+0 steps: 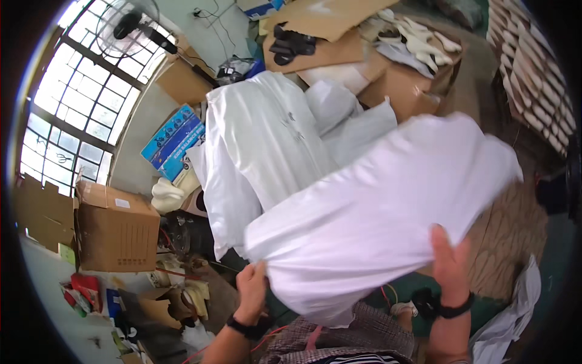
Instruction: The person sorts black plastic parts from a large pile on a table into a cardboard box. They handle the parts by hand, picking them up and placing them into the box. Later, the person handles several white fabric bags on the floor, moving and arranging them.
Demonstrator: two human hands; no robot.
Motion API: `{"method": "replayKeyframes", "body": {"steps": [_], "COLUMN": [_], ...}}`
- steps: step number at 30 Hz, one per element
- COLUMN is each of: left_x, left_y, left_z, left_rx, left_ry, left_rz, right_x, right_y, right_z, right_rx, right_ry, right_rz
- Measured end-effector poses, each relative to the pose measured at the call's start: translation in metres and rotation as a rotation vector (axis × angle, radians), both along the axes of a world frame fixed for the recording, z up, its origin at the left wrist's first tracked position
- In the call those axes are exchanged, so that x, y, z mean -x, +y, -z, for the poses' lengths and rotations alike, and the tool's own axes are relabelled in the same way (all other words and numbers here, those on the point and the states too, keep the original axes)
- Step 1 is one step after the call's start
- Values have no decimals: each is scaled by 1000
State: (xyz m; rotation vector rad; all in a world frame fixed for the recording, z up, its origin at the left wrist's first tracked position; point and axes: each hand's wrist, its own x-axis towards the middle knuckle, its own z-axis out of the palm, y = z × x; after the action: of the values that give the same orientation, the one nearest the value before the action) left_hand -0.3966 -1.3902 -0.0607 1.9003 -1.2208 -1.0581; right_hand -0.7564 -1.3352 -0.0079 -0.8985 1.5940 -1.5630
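A large, bulging white sack (376, 206) is held up in front of me, slightly blurred and lying slantwise from lower left to upper right. My left hand (251, 287) is closed on its lower left corner. On the right, my right hand (450, 259) grips the sack's near side, thumb up against the cloth; its other fingers are partly hidden. Behind it, more filled white sacks (267, 130) are piled up, one with dark marks on its surface. What the sacks contain is hidden.
Cardboard boxes stand at left (118, 227) and far back (400, 91), the latter under pale foot-shaped forms (418, 39). Beside the pile are a blue box (176, 142) and a fan (127, 25). A rack of pale forms (533, 79) stands right; a loose white sheet (512, 315) lies lower right.
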Motion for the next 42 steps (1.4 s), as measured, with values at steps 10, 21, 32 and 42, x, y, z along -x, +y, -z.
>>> {"method": "replayKeyframes", "body": {"steps": [10, 21, 32, 42], "left_x": [-144, -251, 56, 341], "left_y": [-40, -187, -126, 8], "left_z": [-11, 127, 92, 54], "left_rx": [338, -202, -402, -335], "left_ry": [389, 105, 203, -55], "left_rz": [-680, -339, 395, 1299], "right_x": [-229, -21, 44, 66], "right_y": [-280, -6, 445, 570], "right_z": [-73, 273, 246, 270], "right_rx": [589, -622, -957, -786], "right_ry": [345, 309, -10, -145], "right_rz": [-799, -90, 560, 684]}}
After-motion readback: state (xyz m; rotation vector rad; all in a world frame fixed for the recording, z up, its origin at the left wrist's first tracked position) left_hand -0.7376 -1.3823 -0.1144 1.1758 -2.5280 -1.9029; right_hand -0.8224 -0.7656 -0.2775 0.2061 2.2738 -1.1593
